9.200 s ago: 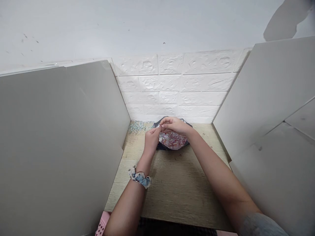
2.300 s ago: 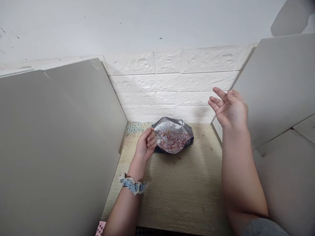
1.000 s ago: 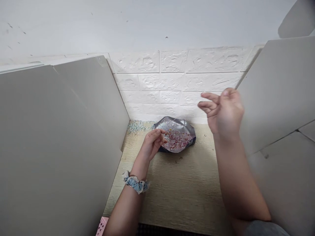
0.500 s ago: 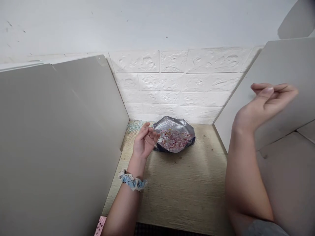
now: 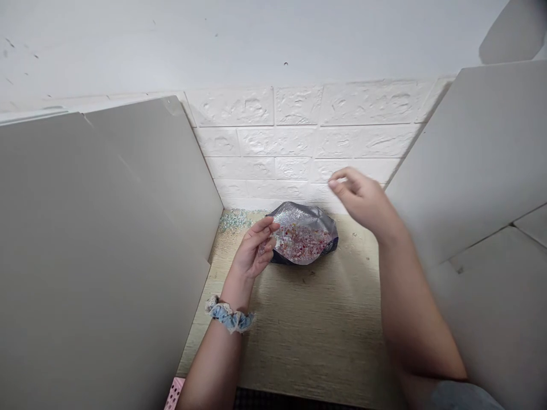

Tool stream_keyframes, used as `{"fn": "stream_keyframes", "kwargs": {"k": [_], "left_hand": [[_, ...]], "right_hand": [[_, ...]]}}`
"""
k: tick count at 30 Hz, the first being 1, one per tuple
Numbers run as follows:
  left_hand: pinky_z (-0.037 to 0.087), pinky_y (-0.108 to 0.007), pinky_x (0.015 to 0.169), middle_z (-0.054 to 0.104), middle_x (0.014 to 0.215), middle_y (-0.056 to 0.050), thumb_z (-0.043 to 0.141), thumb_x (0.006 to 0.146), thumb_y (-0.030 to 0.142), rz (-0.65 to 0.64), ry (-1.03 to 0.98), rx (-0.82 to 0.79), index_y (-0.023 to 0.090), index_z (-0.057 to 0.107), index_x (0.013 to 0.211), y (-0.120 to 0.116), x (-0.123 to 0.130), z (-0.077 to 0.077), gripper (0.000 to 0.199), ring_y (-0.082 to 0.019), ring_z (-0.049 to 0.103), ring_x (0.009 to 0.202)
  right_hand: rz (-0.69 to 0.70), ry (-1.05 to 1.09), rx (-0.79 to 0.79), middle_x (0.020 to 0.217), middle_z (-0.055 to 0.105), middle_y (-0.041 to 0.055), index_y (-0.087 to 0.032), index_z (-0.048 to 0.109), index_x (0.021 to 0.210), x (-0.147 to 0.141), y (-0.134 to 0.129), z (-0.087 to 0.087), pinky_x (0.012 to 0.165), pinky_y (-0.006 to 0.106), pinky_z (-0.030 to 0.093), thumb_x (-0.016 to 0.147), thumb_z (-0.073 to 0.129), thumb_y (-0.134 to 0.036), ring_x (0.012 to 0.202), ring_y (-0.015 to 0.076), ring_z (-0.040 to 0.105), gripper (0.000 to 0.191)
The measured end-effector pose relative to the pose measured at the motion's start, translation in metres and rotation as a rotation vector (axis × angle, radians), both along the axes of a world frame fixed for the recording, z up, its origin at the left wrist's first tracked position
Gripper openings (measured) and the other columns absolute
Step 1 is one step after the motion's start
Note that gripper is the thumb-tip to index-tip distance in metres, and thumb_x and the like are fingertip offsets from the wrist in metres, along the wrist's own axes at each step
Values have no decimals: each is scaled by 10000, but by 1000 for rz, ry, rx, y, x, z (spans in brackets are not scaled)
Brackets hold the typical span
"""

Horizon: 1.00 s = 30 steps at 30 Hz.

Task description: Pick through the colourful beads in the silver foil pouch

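My left hand (image 5: 255,247) is at the left edge of an open silver-lined pouch (image 5: 294,214), palm turned up and fingers curled together. Whatever its fingertips pinch, if anything, is too small to make out. Small pink, red and clear beads (image 5: 303,244) lie inside the pouch. Up and to the right of the pouch, in front of the brick-patterned wall, my right hand (image 5: 363,199) is raised with thumb and fingertips brought together. It is slightly blurred, and I cannot see what lies between its fingertips. A blue scrunchie (image 5: 229,314) circles my left wrist.
Pale blue-green beads (image 5: 235,220) lie loose in the table's back left corner. Grey panels stand at the left (image 5: 106,239) and right (image 5: 465,154) of the wooden table (image 5: 316,330). Part of a pink perforated item (image 5: 173,393) shows at the lower left.
My right hand has swung left and slightly down from the right panel toward the pouch. My left hand has turned slightly, its fingers drawing closer together, and stays beside the pouch.
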<state>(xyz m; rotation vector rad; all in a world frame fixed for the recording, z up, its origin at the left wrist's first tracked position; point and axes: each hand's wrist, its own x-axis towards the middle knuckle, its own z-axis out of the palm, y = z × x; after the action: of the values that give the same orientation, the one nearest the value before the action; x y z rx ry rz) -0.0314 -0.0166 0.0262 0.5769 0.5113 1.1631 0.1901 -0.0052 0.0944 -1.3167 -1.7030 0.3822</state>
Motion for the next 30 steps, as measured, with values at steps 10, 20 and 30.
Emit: {"fn": "stream_keyframes", "kwargs": {"k": [10, 20, 30], "left_hand": [[194, -121, 253, 446, 427, 65, 739, 567, 189, -169, 204, 127, 142, 649, 787, 2, 3, -2, 242, -13, 314, 259], [198, -124, 272, 576, 534, 1, 726, 592, 188, -290, 244, 142, 141, 660, 745, 2, 4, -4, 173, -13, 377, 294], [205, -142, 288, 548, 495, -2, 755, 597, 305, -256, 291, 141, 119, 698, 723, 4, 2, -9, 232, -19, 376, 323]], "right_hand": [[670, -267, -490, 711, 574, 13, -162, 676, 871, -51, 5, -15, 588, 241, 344, 746, 596, -554, 654, 128, 475, 419], [893, -143, -665, 676, 562, 11, -137, 662, 778, -36, 6, -15, 568, 223, 364, 784, 568, -506, 616, 102, 463, 381], [563, 365, -294, 453, 263, -76, -165, 568, 682, 3, -15, 9, 513, 241, 411, 818, 531, -551, 405, 60, 286, 411]]}}
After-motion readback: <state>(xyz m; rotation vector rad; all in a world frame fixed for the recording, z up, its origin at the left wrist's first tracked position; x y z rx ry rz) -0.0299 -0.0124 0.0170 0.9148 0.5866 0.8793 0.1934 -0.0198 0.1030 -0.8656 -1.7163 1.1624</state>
